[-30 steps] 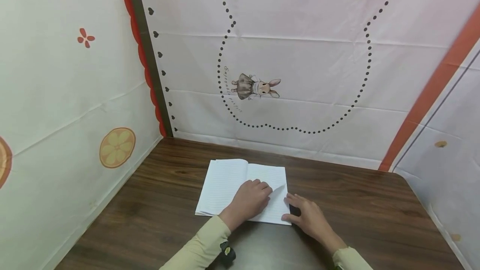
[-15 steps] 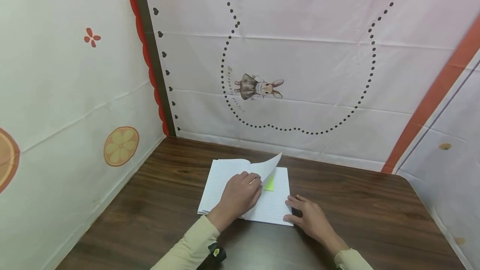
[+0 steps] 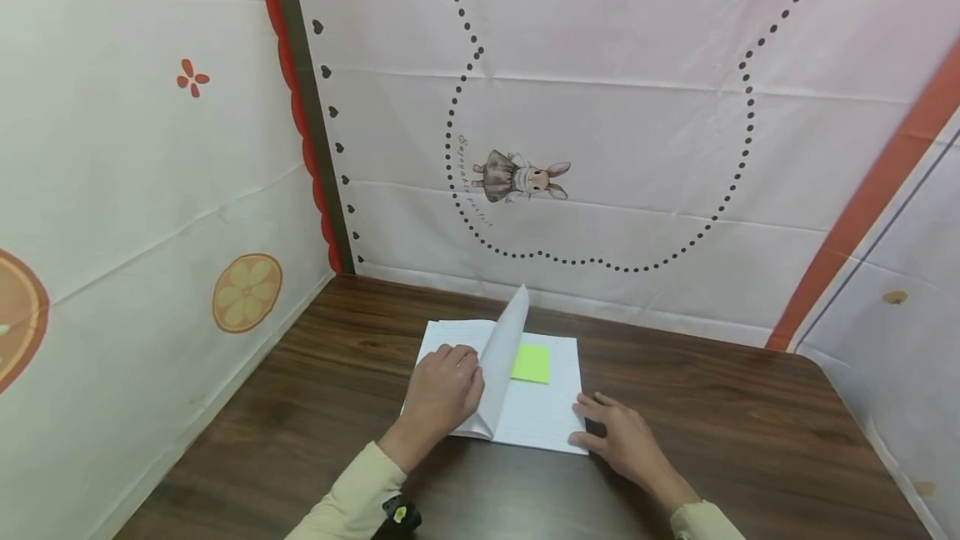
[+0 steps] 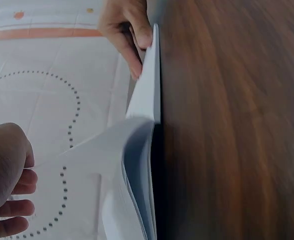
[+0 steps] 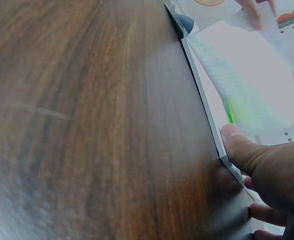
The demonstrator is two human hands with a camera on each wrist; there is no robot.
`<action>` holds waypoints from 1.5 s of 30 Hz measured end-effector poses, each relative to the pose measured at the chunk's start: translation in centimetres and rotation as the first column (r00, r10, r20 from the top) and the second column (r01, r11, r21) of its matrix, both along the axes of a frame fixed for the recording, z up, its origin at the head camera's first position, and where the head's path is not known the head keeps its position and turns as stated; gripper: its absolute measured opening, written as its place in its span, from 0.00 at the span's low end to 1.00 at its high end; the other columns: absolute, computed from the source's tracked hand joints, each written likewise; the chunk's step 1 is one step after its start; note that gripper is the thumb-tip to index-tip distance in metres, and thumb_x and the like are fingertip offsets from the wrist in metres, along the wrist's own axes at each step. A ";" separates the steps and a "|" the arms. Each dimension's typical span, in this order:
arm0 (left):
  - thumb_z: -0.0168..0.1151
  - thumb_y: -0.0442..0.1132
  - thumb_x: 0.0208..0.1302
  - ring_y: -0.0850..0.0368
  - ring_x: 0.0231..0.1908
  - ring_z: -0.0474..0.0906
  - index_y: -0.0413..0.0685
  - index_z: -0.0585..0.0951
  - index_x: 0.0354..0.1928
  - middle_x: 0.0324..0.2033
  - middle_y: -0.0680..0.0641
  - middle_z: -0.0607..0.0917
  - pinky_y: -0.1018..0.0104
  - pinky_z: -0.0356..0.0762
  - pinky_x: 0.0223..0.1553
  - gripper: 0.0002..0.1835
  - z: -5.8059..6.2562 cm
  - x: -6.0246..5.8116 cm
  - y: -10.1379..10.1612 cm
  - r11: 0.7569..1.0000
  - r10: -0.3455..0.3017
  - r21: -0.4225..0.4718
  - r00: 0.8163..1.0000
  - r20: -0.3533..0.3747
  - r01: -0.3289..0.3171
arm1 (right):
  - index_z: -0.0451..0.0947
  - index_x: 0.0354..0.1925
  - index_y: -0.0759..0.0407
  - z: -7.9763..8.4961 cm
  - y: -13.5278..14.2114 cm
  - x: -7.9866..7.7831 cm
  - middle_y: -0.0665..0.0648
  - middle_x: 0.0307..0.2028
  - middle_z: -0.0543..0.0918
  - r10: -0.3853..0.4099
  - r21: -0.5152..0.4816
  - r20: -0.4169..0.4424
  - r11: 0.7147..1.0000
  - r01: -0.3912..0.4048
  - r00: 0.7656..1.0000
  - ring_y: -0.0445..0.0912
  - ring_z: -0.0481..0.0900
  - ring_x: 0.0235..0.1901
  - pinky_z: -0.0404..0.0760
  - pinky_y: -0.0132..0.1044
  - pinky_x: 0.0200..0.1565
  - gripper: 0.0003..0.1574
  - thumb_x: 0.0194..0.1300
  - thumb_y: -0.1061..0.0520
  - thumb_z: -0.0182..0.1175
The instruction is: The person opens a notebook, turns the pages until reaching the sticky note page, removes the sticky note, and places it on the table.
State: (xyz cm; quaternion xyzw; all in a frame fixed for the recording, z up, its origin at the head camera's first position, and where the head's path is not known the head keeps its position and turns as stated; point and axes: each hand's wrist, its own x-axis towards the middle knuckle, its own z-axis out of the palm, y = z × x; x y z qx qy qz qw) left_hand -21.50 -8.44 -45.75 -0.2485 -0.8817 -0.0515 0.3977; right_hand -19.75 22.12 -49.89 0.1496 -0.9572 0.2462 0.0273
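Observation:
A lined notebook (image 3: 543, 419) lies spread on the dark wooden table. My left hand (image 3: 438, 390) pinches the edge of a page (image 3: 504, 361) between thumb and fingers, and this page stands steeply raised over the spine. On the right-hand page beneath sits a bright green sticky note (image 3: 534, 364), partly covered by the raised page. My right hand (image 3: 618, 438) rests at the notebook's right edge with relaxed fingers. In the right wrist view, its thumb (image 5: 231, 131) touches the notebook's edge.
The wood-grain table (image 3: 712, 407) extends to both sides of the notebook. Printed white cloth walls (image 3: 615, 148) enclose it at the back, left and right. A black strapped device (image 3: 401, 515) is on the left wrist.
My left hand has moved left, lifting the page from nearly flat to upright. The green sticky note has come into view underneath. My right hand has stayed at the notebook's edge.

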 end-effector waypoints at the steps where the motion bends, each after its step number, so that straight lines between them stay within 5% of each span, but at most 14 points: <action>1: 0.67 0.40 0.60 0.51 0.32 0.84 0.42 0.89 0.36 0.35 0.48 0.90 0.61 0.83 0.29 0.09 -0.2 0.0 -0.4 1.000 0.007 -0.001 1.000 -0.005 -0.007 | 0.85 0.58 0.57 -0.1 0.0 0.0 0.56 0.62 0.82 0.002 0.000 0.000 1.000 -0.002 1.000 0.63 0.73 0.67 0.72 0.65 0.64 0.34 0.55 0.45 0.76; 9: 0.67 0.38 0.55 0.49 0.31 0.82 0.41 0.88 0.32 0.33 0.47 0.89 0.59 0.80 0.27 0.08 -1.6 0.1 -2.9 0.997 0.060 -0.045 0.998 -0.014 -0.061 | 0.85 0.58 0.58 -0.2 0.1 0.0 0.56 0.63 0.82 -0.010 -0.012 0.016 1.000 0.011 1.000 0.63 0.72 0.68 0.71 0.65 0.64 0.34 0.55 0.45 0.76; 22: 0.65 0.37 0.49 0.45 0.33 0.81 0.38 0.85 0.26 0.34 0.42 0.87 0.56 0.80 0.28 0.08 -3.1 0.7 -4.4 0.983 0.169 -0.100 0.974 0.150 -0.155 | 0.84 0.58 0.57 0.3 0.0 0.2 0.56 0.64 0.81 -0.027 -0.001 0.053 1.000 0.027 0.998 0.63 0.71 0.69 0.69 0.67 0.65 0.35 0.54 0.46 0.77; 32: 0.64 0.36 0.48 0.49 0.25 0.72 0.41 0.80 0.19 0.27 0.43 0.80 0.60 0.71 0.20 0.07 -3.4 0.9 -4.3 0.967 0.249 -0.132 0.923 0.294 -0.219 | 0.85 0.58 0.56 0.2 -0.2 0.0 0.56 0.64 0.81 -0.037 0.012 0.056 0.999 0.036 0.998 0.63 0.71 0.69 0.69 0.67 0.64 0.36 0.54 0.44 0.77; 39: 0.62 0.35 0.49 0.51 0.27 0.70 0.40 0.79 0.20 0.30 0.43 0.79 0.60 0.71 0.21 0.06 -3.1 1.1 -4.1 0.953 0.304 -0.162 0.834 0.460 -0.258 | 0.84 0.59 0.56 0.3 -0.4 0.2 0.55 0.64 0.81 -0.042 0.012 0.064 0.999 0.042 0.997 0.63 0.71 0.69 0.70 0.66 0.64 0.36 0.53 0.44 0.77; 45: 0.63 0.34 0.47 0.54 0.24 0.65 0.39 0.75 0.24 0.25 0.44 0.73 0.63 0.64 0.19 0.06 -3.3 0.9 -4.1 0.946 0.323 -0.129 0.849 0.417 -0.297 | 0.84 0.59 0.55 0.3 -0.3 0.2 0.55 0.64 0.81 -0.046 0.017 0.064 0.999 0.045 0.997 0.63 0.70 0.69 0.69 0.67 0.64 0.36 0.54 0.42 0.76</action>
